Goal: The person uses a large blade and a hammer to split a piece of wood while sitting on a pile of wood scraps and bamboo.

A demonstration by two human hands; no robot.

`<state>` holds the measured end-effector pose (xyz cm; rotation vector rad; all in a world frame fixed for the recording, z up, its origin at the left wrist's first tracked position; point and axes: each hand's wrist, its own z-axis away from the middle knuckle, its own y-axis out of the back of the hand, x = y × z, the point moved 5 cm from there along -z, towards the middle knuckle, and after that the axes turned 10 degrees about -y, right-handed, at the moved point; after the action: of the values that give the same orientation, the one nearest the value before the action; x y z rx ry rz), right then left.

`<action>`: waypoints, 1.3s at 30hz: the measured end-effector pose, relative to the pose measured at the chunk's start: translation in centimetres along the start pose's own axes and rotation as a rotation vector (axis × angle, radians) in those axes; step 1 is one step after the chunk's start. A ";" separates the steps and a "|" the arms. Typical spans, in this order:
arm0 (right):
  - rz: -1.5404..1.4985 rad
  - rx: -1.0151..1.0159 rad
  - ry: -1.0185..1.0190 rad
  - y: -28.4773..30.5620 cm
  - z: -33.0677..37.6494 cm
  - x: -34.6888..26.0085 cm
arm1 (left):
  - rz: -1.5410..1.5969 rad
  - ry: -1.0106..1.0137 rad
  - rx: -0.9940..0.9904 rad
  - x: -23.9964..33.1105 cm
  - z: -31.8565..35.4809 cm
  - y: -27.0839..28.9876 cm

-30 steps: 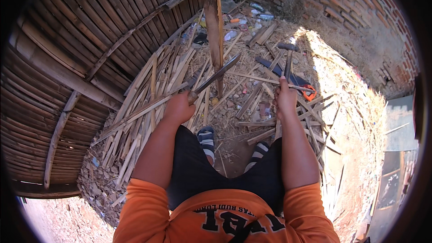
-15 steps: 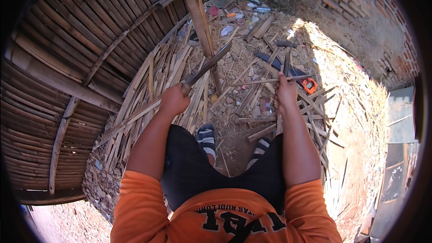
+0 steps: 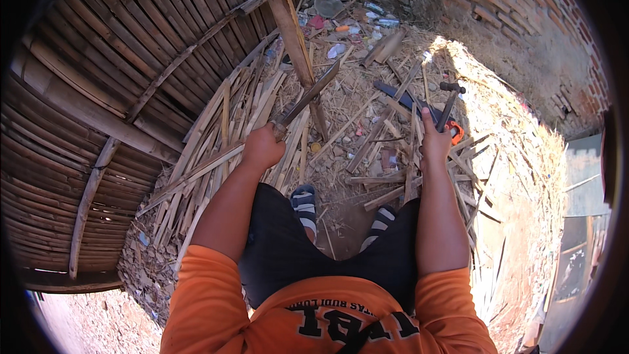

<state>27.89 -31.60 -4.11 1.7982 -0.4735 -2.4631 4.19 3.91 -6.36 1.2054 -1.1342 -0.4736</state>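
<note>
My left hand [image 3: 265, 147] is closed round the handle of a machete [image 3: 308, 97], its long dark blade slanting up and to the right. The blade passes over the lower part of an upright wooden post [image 3: 288, 23]. A wooden strip runs down and left from beside that hand; whether the fingers touch it I cannot tell. In my right hand [image 3: 434, 141] is a hammer [image 3: 447, 110], head upward and tilted right, with my thumb stretched out. Just behind this hand lies a handsaw [image 3: 457, 134] with an orange and black handle, its dark blade partly covered by sticks.
Split wood strips [image 3: 216, 128] lie heaped at the left, against a bamboo-slat wall [image 3: 72, 124]. More sticks [image 3: 481, 200] lie at the right. Litter [image 3: 336, 50] covers the far ground before a brick wall [image 3: 488, 6]. My sandalled feet [image 3: 304, 206] stand below the hands.
My right hand and the hammer have swung to the right, the hammer now tilting. A thin stick that crossed at that hand no longer shows there. The machete has barely moved.
</note>
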 end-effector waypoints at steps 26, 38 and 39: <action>-0.065 -0.182 0.331 -19.6 7.5 2.2 | 0.085 -0.041 -0.041 3.5 -1.2 -1.3; -0.067 -0.132 0.297 -21.1 8.4 2.8 | 0.186 -0.042 -0.075 3.8 -0.4 0.1; -0.083 -0.150 0.289 -21.3 8.2 2.9 | 0.204 -0.034 -0.083 3.7 -0.4 0.1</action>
<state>22.18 -10.28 -10.46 2.0980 -0.1921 -2.1658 6.05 1.17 -4.67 1.0013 -1.2398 -0.3826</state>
